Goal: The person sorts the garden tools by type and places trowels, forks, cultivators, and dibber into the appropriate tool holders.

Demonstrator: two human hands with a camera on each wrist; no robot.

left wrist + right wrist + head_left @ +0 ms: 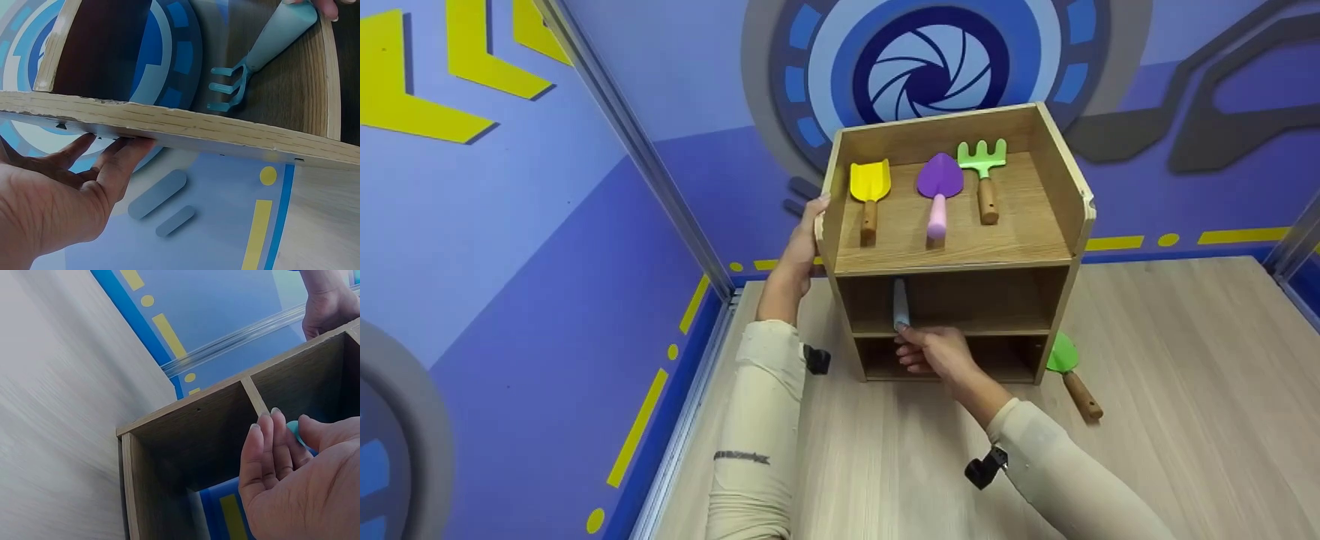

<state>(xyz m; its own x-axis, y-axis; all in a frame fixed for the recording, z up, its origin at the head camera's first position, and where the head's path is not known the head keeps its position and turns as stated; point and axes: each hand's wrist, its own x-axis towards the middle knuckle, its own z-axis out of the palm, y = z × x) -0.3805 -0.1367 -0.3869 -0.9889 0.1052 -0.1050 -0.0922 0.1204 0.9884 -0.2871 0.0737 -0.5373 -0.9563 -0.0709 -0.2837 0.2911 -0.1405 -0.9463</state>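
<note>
A wooden shelf unit (960,266) stands on the floor. My left hand (804,241) touches the outside of its left side panel; the left wrist view shows the fingers (121,160) extended against that panel. At the end of its handle, my right hand (937,352) pinches a light-blue hand rake (901,304) in the middle compartment. Its three prongs (228,89) show in the left wrist view, near the side panel. In the right wrist view only the handle tip (293,430) shows between thumb and fingers.
On the top shelf lie a yellow shovel (870,187), a purple trowel (940,180) with a pink handle, and a green rake (984,169). A green trowel (1080,390) with a wooden handle is on the floor (1177,360) at the unit's right. Decorated walls (697,90) stand behind and left.
</note>
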